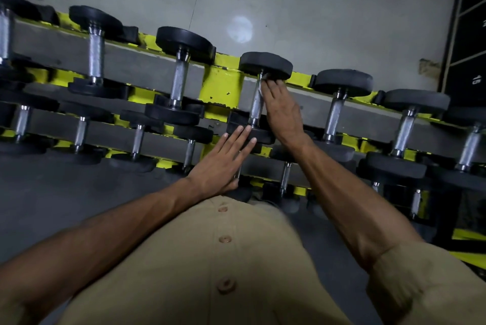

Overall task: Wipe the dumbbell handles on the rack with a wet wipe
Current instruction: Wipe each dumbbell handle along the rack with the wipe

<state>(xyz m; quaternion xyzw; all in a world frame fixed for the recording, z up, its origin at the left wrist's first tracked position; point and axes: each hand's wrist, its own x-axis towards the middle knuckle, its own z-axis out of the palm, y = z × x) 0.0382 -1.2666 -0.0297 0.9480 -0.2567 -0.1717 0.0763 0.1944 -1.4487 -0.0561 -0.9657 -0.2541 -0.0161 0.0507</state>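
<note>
On the top tier of the rack (223, 85), near its middle, the right hand (282, 109) lies along the far end of one dumbbell handle (255, 106), fingers pressing a wet wipe (261, 85) against the metal just below the far weight head. Only a small pale edge of the wipe shows beside the fingertips; the rest is hidden under the hand. Fingers are curled together over the wipe; how tightly they close round the bar I cannot tell.

The left hand (223, 164) is flat, fingers apart and extended, holding nothing. Its fingertips rest on the near weight head (249, 131) of the same dumbbell, apparently steadying it.

Progress, as judged: the wipe is in contact at the far end of this handle, so this one is mid-wipe; the near part of the grip is bare of the wipe. No handle shows visible wetness or a difference in shine, so which are already done cannot be read. Other handles sit to both sides on the top tier, and more on the lower tiers toward the near edge of the rack. If all count, much of the task appears to remain.
</note>
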